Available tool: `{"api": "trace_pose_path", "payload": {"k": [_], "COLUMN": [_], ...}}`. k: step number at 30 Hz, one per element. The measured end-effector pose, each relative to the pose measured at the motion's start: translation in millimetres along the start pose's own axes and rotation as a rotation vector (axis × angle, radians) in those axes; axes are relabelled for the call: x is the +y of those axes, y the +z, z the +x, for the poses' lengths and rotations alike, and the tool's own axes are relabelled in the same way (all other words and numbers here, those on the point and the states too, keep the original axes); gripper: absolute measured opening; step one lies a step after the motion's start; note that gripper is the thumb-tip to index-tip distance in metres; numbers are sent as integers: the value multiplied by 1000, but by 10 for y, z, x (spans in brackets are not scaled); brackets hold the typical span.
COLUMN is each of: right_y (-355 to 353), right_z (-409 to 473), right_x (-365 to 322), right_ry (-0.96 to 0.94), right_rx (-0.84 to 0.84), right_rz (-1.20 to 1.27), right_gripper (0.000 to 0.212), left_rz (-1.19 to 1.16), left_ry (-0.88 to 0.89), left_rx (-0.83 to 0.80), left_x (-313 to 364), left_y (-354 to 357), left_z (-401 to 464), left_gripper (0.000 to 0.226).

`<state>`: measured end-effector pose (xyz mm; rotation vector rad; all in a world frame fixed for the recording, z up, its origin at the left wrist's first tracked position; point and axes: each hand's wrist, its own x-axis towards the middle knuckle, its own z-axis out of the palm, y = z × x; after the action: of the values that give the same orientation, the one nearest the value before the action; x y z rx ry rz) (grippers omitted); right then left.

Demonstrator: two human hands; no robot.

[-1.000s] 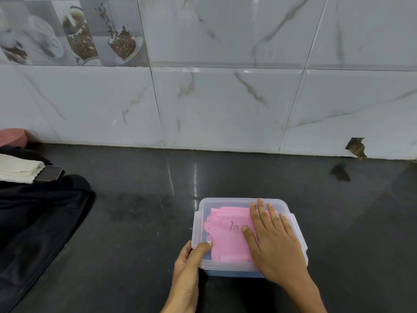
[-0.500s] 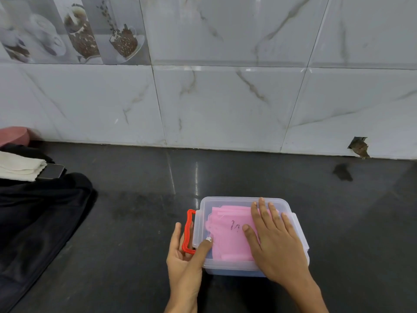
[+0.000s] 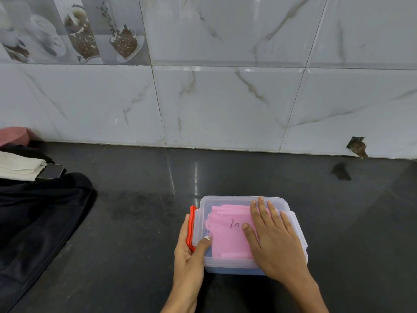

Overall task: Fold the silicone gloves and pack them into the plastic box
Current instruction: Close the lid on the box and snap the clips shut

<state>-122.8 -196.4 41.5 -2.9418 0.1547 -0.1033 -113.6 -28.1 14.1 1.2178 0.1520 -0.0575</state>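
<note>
A clear plastic box (image 3: 223,201) with its lid on sits on the dark counter near me. Folded pink silicone gloves (image 3: 228,231) show through the lid, with a dark scribble on them. My right hand (image 3: 274,240) lies flat on the lid, fingers straight, pressing its right half. My left hand (image 3: 190,251) is at the box's left side: its fingers are under the red clip (image 3: 191,227) and its thumb presses on the lid's corner. The red clip stands out from the box's side.
Dark cloth (image 3: 33,218) covers the counter's left part, with a folded white towel (image 3: 18,166) and a phone (image 3: 50,171) on it. A pink object (image 3: 13,135) sits by the tiled wall (image 3: 225,98). A dark smudge (image 3: 340,171) marks the counter at the right.
The red clip has swung out from the box's left side, and my left hand has shifted left with its fingers under it. My right hand stays flat on the lid.
</note>
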Motion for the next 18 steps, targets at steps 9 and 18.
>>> {"api": "trace_pose_path", "payload": {"k": [9, 18], "right_y": [4, 32], "right_z": [3, -9], "right_x": [5, -8], "right_ry": [0, -10], "right_rx": [-5, 20], "right_rz": [-1, -4], "right_gripper": [61, 61], "left_rz": [55, 329], "left_ry": [11, 193], "left_rx": [-10, -116], "left_x": [48, 63], "left_y": [14, 65], "left_z": [-38, -94], "left_gripper": [60, 46]}}
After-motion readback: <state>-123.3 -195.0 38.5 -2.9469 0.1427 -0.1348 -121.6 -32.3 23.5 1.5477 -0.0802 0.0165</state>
